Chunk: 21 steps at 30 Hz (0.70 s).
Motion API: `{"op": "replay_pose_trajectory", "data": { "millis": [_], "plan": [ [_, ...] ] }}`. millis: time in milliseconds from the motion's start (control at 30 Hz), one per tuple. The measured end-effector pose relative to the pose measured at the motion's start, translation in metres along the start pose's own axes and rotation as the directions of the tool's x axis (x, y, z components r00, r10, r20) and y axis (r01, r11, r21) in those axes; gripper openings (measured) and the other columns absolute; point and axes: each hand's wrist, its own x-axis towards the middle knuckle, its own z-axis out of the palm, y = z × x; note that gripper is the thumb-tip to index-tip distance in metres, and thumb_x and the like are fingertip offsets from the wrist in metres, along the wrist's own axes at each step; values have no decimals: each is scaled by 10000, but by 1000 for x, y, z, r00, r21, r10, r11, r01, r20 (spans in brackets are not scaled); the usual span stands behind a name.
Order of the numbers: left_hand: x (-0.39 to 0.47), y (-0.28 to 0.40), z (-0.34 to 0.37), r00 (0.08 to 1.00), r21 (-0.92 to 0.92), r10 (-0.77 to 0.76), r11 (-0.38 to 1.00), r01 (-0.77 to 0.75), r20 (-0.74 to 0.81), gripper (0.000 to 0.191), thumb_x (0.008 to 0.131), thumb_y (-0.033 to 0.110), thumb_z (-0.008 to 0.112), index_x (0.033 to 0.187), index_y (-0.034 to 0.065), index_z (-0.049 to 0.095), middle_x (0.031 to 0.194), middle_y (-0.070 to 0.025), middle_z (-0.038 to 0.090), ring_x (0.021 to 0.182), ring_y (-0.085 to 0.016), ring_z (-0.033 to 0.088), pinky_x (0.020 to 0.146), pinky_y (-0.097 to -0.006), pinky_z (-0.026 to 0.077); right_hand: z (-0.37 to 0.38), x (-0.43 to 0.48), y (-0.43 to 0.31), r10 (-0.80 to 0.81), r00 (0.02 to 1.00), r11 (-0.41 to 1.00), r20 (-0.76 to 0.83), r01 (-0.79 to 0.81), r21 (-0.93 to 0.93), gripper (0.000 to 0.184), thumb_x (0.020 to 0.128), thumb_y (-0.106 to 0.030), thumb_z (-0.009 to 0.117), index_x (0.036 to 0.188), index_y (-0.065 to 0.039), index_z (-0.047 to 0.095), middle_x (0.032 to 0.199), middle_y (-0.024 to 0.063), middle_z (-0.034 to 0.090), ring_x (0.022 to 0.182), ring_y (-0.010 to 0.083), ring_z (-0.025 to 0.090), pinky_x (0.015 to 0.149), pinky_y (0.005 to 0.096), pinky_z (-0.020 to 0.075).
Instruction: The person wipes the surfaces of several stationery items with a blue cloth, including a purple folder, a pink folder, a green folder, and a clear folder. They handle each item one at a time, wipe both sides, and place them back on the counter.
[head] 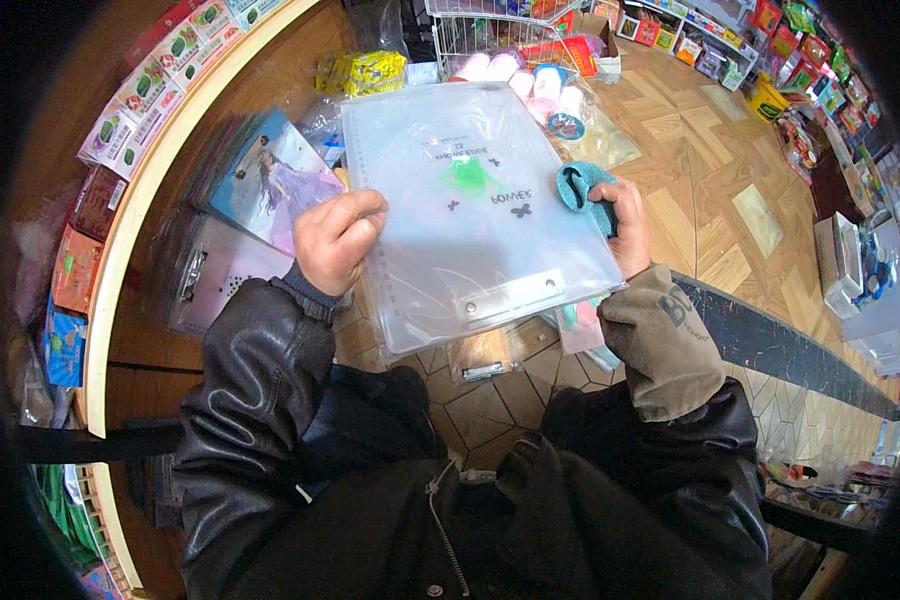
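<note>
In front of me is a translucent plastic clipboard (450, 247) in a clear wrapper, tilted, with a metal clip plate (511, 294) along its near edge. It bears printed words, small butterflies and a green patch. My left hand (340, 240) pinches its left edge. At the right edge, my right hand (628, 225) grips a folded teal cloth (586, 187) against the board; its fingertips are partly hidden. Left of the board lies a stack of clipboards (270, 180), the top one picturing a figure in a lilac dress. A pink clipboard (229, 277) lies nearer me, partly under that stack.
A wrapped clipboard (487, 360) lies low between my knees. Boxed goods (157, 82) line a pale-edged shelf (120, 247) on the left. Beyond the board are a yellow packet (360, 73), pink-and-white rolls (551, 90) and a wire basket (495, 37). Patterned flooring (667, 127) extends right.
</note>
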Motion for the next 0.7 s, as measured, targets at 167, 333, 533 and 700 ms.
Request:
{"op": "replay_pose_trajectory", "data": {
  "millis": [167,333,533,700],
  "plan": [
    [-4,1,-1,1000,13,-4,1000,4,18,134,634,0,620,724,8,522,857,-123,623,679,-270,628,553,-321,505,0,0,-7,7,1000,1000,-14,-7,21,398,645,-52,760,972,-87,534,1034,147,512,984,285,519,844,346,414],
    [-2,-2,-1,999,1,-45,999,45,-4,124,648,-15,594,745,12,523,969,-127,650,762,-278,650,596,-318,518,2,-1,-3,-44,999,999,-7,44,5,397,643,-45,753,974,-100,540,1030,142,509,976,283,516,848,347,412],
    [-10,-13,-5,973,-23,-195,980,199,127,341,654,-71,543,960,46,634,1046,-116,655,884,-266,650,725,-316,521,0,-5,8,-7,996,998,94,14,-68,431,630,8,702,1013,-99,536,1005,121,506,984,273,510,871,343,403],
    [-54,-44,-46,801,-118,-589,792,599,111,275,764,-79,511,982,30,638,868,-127,668,779,-219,673,689,-298,521,-20,-1,21,188,978,982,95,-188,-8,393,692,60,595,1058,-53,506,1038,101,512,999,247,502,903,338,395]
  ]
}}
